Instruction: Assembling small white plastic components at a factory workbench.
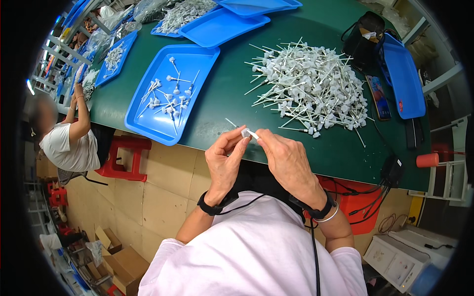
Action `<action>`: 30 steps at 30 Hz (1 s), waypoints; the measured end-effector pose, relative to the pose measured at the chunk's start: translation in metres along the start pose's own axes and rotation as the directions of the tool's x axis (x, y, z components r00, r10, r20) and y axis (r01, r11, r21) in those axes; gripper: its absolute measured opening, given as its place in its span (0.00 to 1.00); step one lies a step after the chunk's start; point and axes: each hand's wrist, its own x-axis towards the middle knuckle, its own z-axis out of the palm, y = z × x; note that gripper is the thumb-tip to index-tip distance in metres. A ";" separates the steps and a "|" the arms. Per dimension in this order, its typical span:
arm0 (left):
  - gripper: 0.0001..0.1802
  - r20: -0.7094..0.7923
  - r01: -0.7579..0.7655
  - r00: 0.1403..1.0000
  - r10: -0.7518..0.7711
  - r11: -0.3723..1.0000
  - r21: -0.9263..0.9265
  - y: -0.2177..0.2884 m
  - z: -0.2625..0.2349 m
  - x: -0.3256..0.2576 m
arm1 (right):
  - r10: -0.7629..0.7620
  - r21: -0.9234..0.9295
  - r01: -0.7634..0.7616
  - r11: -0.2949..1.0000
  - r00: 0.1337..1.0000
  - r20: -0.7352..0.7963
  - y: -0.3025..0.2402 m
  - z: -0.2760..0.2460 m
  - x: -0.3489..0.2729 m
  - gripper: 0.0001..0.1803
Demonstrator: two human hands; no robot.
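White plastic stick piece (pixel 249 133) sitting right at the near edge of the green table (pixel 232 93), being pinched from both sides. Starting far left: seated co-worker (pixel 69 140) leaning an arm onto the table's left end, red stool (pixel 123 158) standing just beside. Moving right: blue tray (pixel 197 64) lying near the table edge, holding a scatter of finished white stick parts (pixel 168 98). Coming to centre: left hand (pixel 224 163) curling in, thumb and forefinger closing on the small white cap end of the piece. Right hand (pixel 286 158) meeting it, fingertips pinching the thin stick end, both hands almost touching. Beyond them, big heap of white sticks (pixel 311 86) piling up on the green surface. Further right: phone (pixel 379 97) lying flat beside the heap, another blue tray (pixel 405 81) tilting off the far right edge.
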 end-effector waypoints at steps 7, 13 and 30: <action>0.14 0.086 0.037 0.996 -0.024 0.988 -0.150 -0.005 -0.006 0.005 | 0.166 0.428 -0.290 0.856 0.938 0.303 0.019 -0.009 0.008 0.12; 0.14 0.104 0.039 0.994 -0.021 0.984 -0.172 -0.002 -0.003 0.005 | 0.145 0.596 -0.531 0.602 0.807 0.572 0.028 -0.015 0.015 0.16; 0.14 0.050 0.076 0.996 -0.068 0.978 -0.194 -0.003 -0.001 0.006 | 0.096 0.092 -0.108 0.990 0.987 0.132 -0.001 -0.010 0.004 0.07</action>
